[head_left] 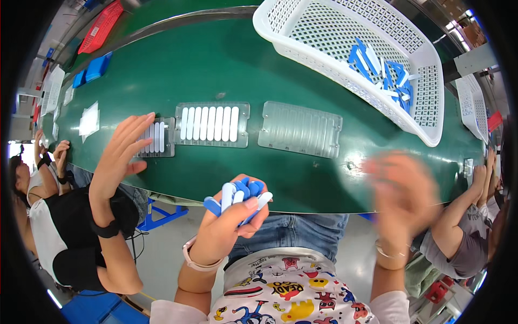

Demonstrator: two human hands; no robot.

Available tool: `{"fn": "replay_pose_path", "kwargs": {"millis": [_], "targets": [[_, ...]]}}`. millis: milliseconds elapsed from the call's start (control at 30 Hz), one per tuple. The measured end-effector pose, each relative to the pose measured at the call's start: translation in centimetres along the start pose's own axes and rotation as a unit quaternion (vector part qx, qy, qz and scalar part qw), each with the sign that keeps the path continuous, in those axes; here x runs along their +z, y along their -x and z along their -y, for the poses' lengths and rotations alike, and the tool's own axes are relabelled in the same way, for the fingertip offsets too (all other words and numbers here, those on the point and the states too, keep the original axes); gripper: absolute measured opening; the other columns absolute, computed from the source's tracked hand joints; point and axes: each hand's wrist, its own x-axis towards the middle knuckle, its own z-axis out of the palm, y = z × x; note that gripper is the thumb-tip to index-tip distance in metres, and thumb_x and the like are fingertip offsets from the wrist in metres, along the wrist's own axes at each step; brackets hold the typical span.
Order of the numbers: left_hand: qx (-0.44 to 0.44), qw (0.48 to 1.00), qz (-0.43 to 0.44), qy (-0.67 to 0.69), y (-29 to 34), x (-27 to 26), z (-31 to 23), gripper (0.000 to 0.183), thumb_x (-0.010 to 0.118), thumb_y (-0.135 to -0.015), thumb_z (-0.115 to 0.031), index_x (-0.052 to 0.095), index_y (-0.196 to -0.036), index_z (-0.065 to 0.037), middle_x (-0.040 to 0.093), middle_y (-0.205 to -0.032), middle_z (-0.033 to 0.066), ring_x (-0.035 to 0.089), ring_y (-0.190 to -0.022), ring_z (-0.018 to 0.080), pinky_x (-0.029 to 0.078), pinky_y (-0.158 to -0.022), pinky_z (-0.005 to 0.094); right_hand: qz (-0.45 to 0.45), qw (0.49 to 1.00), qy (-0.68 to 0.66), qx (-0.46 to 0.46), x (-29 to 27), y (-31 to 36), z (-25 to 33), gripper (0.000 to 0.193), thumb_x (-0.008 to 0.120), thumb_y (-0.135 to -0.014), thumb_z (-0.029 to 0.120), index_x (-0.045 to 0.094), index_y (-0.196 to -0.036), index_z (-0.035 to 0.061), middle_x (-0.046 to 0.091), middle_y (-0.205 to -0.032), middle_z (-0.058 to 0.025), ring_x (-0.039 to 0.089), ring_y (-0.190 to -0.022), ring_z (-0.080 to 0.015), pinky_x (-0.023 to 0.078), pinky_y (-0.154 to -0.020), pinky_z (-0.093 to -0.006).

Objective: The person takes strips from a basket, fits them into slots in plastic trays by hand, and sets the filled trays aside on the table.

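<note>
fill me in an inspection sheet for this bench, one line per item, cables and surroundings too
Surface: green table, shiny, with bright reflections
Job's things: blue and white pieces bunched in hand; middle tray holds a row of white strips; right tray shows bare grooves; left tray partly hidden
Clutter: white basket with loose pieces; blue packets; red basket
Grip: left hand closed around the pieces; right hand blurred, hold unclear
Cables: thin dark cord below the table, left side
Surroundings: co-worker's hand at left tray; people on both sides
</note>
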Motion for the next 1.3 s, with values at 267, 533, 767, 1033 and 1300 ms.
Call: {"fn": "replay_pose_path", "kwargs": {"millis": [267,533,767,1033,1300], "targets": [[-0.014,0.998,0.051,-0.019,-0.7,1.8,0.5,0.014,0.047,-0.091,-0.011,0.049,-0.102,-0.002,0.051,-0.073,0.0059,0.034,-0.056,0.0051,0.028,-0.049,0.0191,0.158,0.936,0.309,0.062,4.3,0.4,-4.3,0.044,0.063,-0.080,0.022,0.053,-0.123,0.0202,0.039,-0.137,-0.0066,0.034,-0.125,-0.0299,0.023,-0.099,-0.0591],[0.007,0.978,0.115,-0.174,-1.6,2.6,1.7,0.020,0.047,-0.094,-0.016,0.047,-0.110,-0.002,0.053,-0.077,0.0011,0.046,-0.068,0.0041,0.037,-0.059,0.0187,0.068,0.988,-0.005,0.141,1.9,1.8,-0.2,0.037,0.079,-0.065,0.017,0.066,-0.099,0.0061,0.061,-0.098,-0.0081,0.055,-0.092,-0.0237,0.044,-0.078,-0.0321],[-0.014,0.976,0.115,-0.186,-1.8,2.7,1.8,0.023,0.047,-0.095,-0.018,0.050,-0.110,-0.001,0.054,-0.077,0.0003,0.046,-0.070,0.0048,0.038,-0.063,0.0205,-0.030,0.956,-0.160,0.243,3.3,5.3,0.2,0.012,0.069,-0.075,-0.001,0.067,-0.086,0.0013,0.066,-0.080,-0.0090,0.061,-0.065,-0.0135,0.048,-0.055,-0.0251],[-0.082,0.990,0.089,-0.075,-2.3,2.7,2.1,0.028,0.046,-0.096,-0.021,0.054,-0.113,-0.001,0.049,-0.071,-0.0016,0.033,-0.056,0.0008,0.025,-0.047,0.0164,0.035,0.988,0.074,-0.131,1.2,6.2,-0.6,0.022,0.067,-0.074,0.009,0.063,-0.093,-0.0003,0.066,-0.084,-0.0102,0.064,-0.070,-0.0172,0.048,-0.053,-0.0225],[-0.037,0.986,0.143,-0.076,-3.1,3.9,2.3,0.027,0.045,-0.096,-0.020,0.057,-0.107,0.002,0.049,-0.071,-0.0009,0.038,-0.060,0.0034,0.031,-0.052,0.0192,0.052,0.983,0.069,-0.161,1.7,6.7,-1.6,0.020,0.067,-0.072,0.007,0.064,-0.090,-0.0014,0.065,-0.081,-0.0108,0.064,-0.067,-0.0191,0.054,-0.060,-0.0259]]}}
